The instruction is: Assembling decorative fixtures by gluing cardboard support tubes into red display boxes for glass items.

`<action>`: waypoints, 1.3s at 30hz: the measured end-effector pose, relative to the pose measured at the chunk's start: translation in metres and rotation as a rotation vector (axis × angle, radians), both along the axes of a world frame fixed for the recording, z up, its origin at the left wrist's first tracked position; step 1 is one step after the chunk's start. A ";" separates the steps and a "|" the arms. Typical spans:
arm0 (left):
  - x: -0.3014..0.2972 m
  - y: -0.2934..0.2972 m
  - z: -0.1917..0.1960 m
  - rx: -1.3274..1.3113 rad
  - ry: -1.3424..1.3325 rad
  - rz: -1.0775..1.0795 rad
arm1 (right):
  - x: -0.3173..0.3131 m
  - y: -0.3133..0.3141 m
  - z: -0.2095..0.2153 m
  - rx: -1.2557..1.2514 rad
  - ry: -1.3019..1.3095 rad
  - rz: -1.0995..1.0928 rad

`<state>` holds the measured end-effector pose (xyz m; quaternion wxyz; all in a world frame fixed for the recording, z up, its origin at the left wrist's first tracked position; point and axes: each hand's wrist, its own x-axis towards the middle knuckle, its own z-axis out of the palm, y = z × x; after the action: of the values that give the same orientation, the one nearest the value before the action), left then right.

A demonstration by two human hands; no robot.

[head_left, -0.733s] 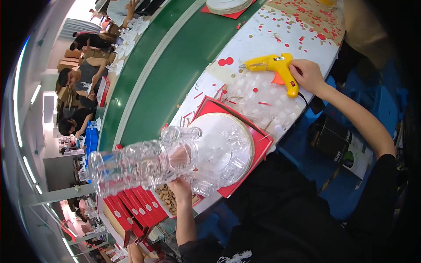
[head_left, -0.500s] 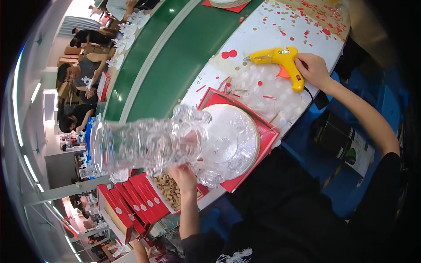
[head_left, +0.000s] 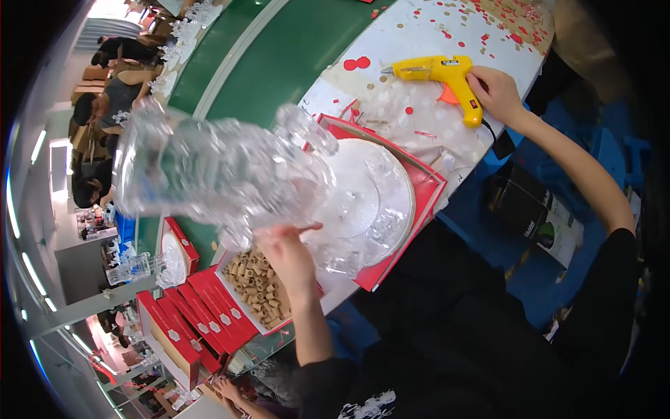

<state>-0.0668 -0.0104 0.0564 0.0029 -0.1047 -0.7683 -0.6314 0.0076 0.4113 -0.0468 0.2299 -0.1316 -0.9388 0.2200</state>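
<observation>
My left hand (head_left: 286, 255) has its fingers closed round the lower part of a tall clear plastic ornament (head_left: 209, 167), blurred by motion. The ornament leans to the left over a white round disc (head_left: 391, 164) lying in a shallow red box (head_left: 434, 183). More clear plastic (head_left: 342, 255) lies on the disc's near side, beside my wrist. Off to the right, my right hand (head_left: 497, 96) is closed at the back of a yellow hot glue gun (head_left: 443, 73). The gun's nozzle points left and its orange trigger faces down; part of my grip is hidden.
Small cardboard tubes (head_left: 255, 286) fill a box beside my left forearm, next to a row of red boxes (head_left: 202, 321). Red and gold dots (head_left: 488, 35) litter the white table. A green conveyor belt (head_left: 279, 63) runs beyond it, with people working on its far side.
The ornament has swung up and left, its top tilting farther from the disc, and my left hand has moved with it. The view has shifted slightly; the right hand stays at the glue gun.
</observation>
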 end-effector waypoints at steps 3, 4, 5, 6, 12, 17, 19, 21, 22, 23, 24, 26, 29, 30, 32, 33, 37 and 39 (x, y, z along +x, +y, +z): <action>-0.016 0.014 0.012 0.083 -0.121 0.019 | -0.001 0.001 0.001 0.050 0.018 0.014; -0.012 0.021 0.010 0.029 -0.117 -0.004 | 0.003 0.005 -0.001 0.054 0.027 0.005; -0.008 0.028 0.010 -0.023 -0.103 -0.031 | 0.010 0.008 -0.002 0.056 0.018 0.004; -0.002 0.000 -0.022 -0.197 -0.062 -0.106 | 0.007 0.007 0.000 0.047 0.019 -0.002; 0.023 0.017 -0.045 -0.478 0.373 0.097 | 0.002 0.002 0.004 0.035 0.006 0.033; 0.007 -0.026 -0.040 -0.406 0.190 -0.181 | -0.004 -0.008 0.005 0.010 0.025 0.000; -0.017 -0.035 -0.037 -0.447 0.000 -0.191 | -0.001 -0.005 0.004 0.030 0.036 0.003; -0.033 -0.052 -0.032 -0.501 -0.203 -0.223 | 0.003 -0.004 0.005 0.023 0.059 0.009; -0.034 -0.058 -0.031 -0.525 -0.305 -0.246 | 0.005 -0.001 0.005 0.017 0.018 -0.010; -0.030 -0.065 -0.030 -0.519 -0.299 -0.228 | 0.004 -0.002 0.011 0.013 -0.013 -0.030; -0.030 -0.068 -0.038 0.004 -0.274 -0.302 | 0.003 -0.002 0.012 0.023 0.027 -0.013; -0.037 -0.091 -0.057 0.575 -0.300 -0.532 | -0.003 -0.002 0.006 0.042 0.064 0.003; -0.044 -0.081 -0.037 0.130 -0.200 -0.372 | -0.005 -0.004 0.008 -0.074 0.036 -0.009; -0.048 -0.077 -0.028 -0.193 -0.346 -0.332 | -0.003 0.002 0.008 -0.100 0.046 -0.009; -0.055 -0.063 -0.012 -0.353 -0.227 -0.401 | 0.001 0.020 0.002 -0.230 0.079 -0.039; -0.060 -0.063 -0.004 -0.543 -0.116 -0.451 | -0.008 0.018 0.012 -0.391 0.104 -0.062; -0.072 -0.044 -0.009 -0.635 0.240 -0.695 | -0.001 -0.036 0.062 -0.347 0.302 0.228; -0.068 -0.027 0.015 -0.864 0.227 -0.836 | -0.007 -0.086 0.084 -0.231 0.309 0.355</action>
<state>-0.1352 -0.0373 0.0710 -0.2060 -0.4556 -0.8437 -0.1952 0.0005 0.3249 0.0377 0.3117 0.0448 -0.8697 0.3801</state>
